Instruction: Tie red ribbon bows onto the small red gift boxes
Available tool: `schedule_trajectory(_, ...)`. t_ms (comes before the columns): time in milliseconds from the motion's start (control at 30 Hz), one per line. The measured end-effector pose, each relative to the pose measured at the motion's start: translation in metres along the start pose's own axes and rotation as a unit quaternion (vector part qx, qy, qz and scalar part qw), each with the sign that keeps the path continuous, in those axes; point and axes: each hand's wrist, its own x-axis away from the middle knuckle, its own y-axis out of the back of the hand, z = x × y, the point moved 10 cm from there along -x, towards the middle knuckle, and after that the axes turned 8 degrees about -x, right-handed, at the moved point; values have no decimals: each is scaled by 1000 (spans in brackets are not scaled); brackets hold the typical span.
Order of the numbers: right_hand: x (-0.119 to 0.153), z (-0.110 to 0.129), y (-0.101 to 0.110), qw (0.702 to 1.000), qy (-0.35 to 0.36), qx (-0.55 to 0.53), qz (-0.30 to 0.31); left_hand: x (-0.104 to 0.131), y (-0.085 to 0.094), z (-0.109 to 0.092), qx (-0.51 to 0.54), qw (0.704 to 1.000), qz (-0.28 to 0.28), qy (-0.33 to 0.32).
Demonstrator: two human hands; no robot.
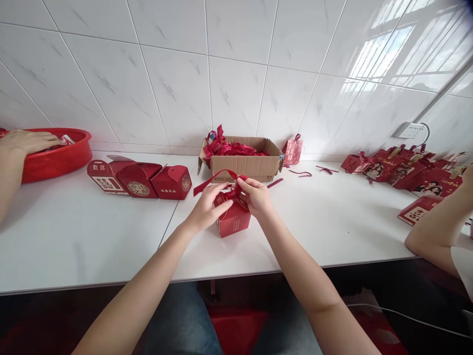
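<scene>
A small red gift box (232, 223) stands on the white table (92, 231) in front of me. My left hand (206, 208) and my right hand (254, 196) are both over its top, pinching a dark red ribbon (218, 177) that loops up and trails off to the left. The box top is mostly hidden by my fingers.
An open cardboard box (244, 165) with red ribbons stands behind. Three red gift boxes (138, 180) lie to the left. Another person's hand (25, 140) reaches into a red basket (61, 158) far left. A second person's arm (439, 227) and several finished boxes (406, 170) are on the right.
</scene>
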Motion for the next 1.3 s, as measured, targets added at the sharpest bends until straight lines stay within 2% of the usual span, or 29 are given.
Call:
schedule_trajectory(167,-1,-6,-2,1000,3,14,14,1,-26,5,16,999,47,-15)
schedule_trajectory(400,-3,-9,8,999,-15,-48,-6,-10,-37,28,95,989,95,59)
schedule_trajectory(533,-5,-12,9,998,-27,-55,2,-8,-41,31,160,980,109,46)
schedule_trajectory(800,-3,-14,5,999,-32,-11,19,-2,-36,21,183,980,71,14)
schedule_trajectory(933,-2,-12,5,999,-27,-11,18,-7,-27,30,139,990,19,32)
schedule_trajectory(1000,-3,-11,3,999,-22,-14,24,-11,-21,39,108,992,-8,67)
schedule_trajectory(1067,-5,-10,1,999,-16,-21,26,-16,-23,47,120,986,14,114)
schedule_trajectory(1133,-7,-7,-1,1000,-5,-17,22,-21,-32,50,164,972,68,154)
schedule_trajectory(1200,-10,-3,-4,1000,13,2,26,-25,-38,46,191,962,109,163)
schedule_trajectory(1300,-13,2,-8,997,41,45,45,-30,-43,42,203,959,121,157)
